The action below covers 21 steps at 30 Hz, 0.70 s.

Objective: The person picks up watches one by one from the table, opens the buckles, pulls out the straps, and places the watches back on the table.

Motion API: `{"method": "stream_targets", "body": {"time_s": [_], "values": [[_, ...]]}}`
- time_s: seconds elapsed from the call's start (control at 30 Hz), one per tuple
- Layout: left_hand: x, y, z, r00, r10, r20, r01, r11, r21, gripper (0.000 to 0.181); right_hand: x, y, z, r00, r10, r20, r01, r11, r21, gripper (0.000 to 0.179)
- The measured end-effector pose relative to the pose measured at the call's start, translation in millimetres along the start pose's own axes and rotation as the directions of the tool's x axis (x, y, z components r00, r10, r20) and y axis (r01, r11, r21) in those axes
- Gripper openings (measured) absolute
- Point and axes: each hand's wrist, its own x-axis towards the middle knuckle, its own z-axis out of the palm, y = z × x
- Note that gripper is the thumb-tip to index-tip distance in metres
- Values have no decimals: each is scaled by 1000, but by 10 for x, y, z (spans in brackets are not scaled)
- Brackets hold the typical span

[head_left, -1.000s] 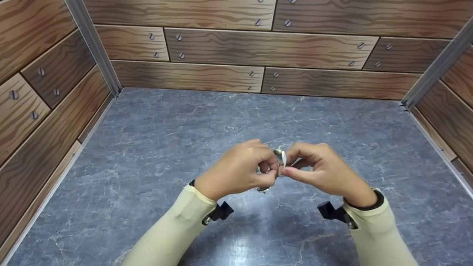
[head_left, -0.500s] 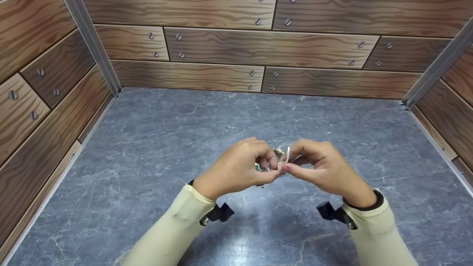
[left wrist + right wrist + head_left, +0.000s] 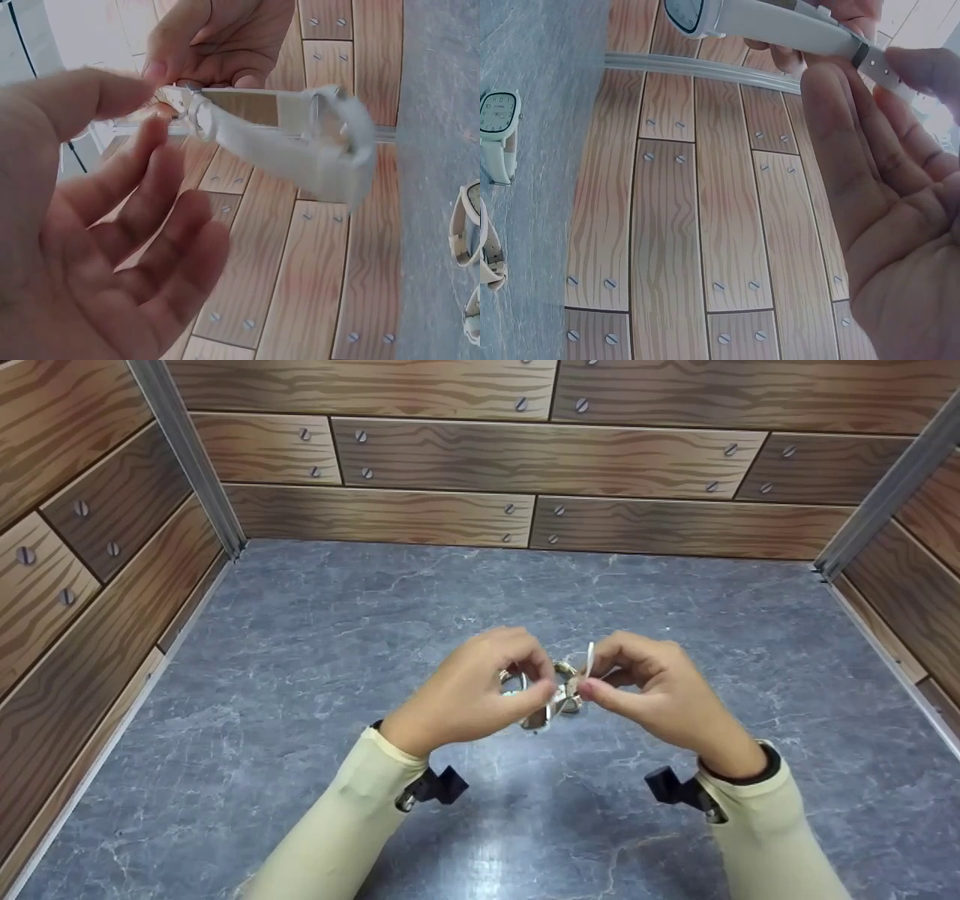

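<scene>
A white wristwatch (image 3: 590, 658) is held up between both hands, its strap bent into a loop. My right hand (image 3: 652, 690) pinches the holed end of the strap (image 3: 877, 67) between thumb and fingers, just past a dark band. From the other side, my left hand (image 3: 480, 690) holds the buckle end (image 3: 196, 116) with thumb and index fingertip, the other fingers loosely bent. In the right wrist view the held watch's square face (image 3: 684, 15) hangs at the top edge. Fingers partly hide the buckle.
On the grey marbled table (image 3: 360, 622), beneath the hands, lie a mint-green watch (image 3: 499, 116) and a pale-strapped watch (image 3: 489, 255). Wood-patterned panels (image 3: 450, 457) wall in the back and both sides. Small black wrist cameras (image 3: 442, 786) jut inward from the sleeves.
Both hands have risen slightly and drawn a little apart, the left moving left. More of the watches beneath shows between them. The white strap has shifted up and right with the right hand.
</scene>
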Motion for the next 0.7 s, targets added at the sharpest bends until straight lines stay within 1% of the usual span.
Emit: {"method": "stream_targets", "body": {"time_s": [0.07,0.13,0.23,0.33,0.43,0.53,0.63,0.7], "values": [[3,-4,5,999,22,-40,-20,998,52,6,1,3,-3,1000,16,-14,-16,1000,-4,14],[2,-1,14,997,53,-50,-47,991,123,12,2,6,-6,1000,22,-22,-23,1000,-20,13],[-2,8,27,994,109,-22,-101,969,227,18,1,9,-12,999,25,-28,-25,999,-21,11],[1,12,41,988,152,0,-145,945,294,17,1,11,-19,999,25,-33,-25,1000,-5,9],[6,3,55,982,190,6,-182,930,320,16,0,12,-22,999,26,-34,-26,1000,15,9],[6,-9,61,974,224,-7,-209,916,342,11,-2,12,-22,999,25,-41,-24,999,38,12],[-1,-18,55,970,241,-36,-215,915,342,7,-1,12,-22,998,18,-53,-16,999,42,15],[-5,-20,48,970,238,-52,-207,918,338,10,0,12,-23,998,16,-59,-14,999,42,17]]}}
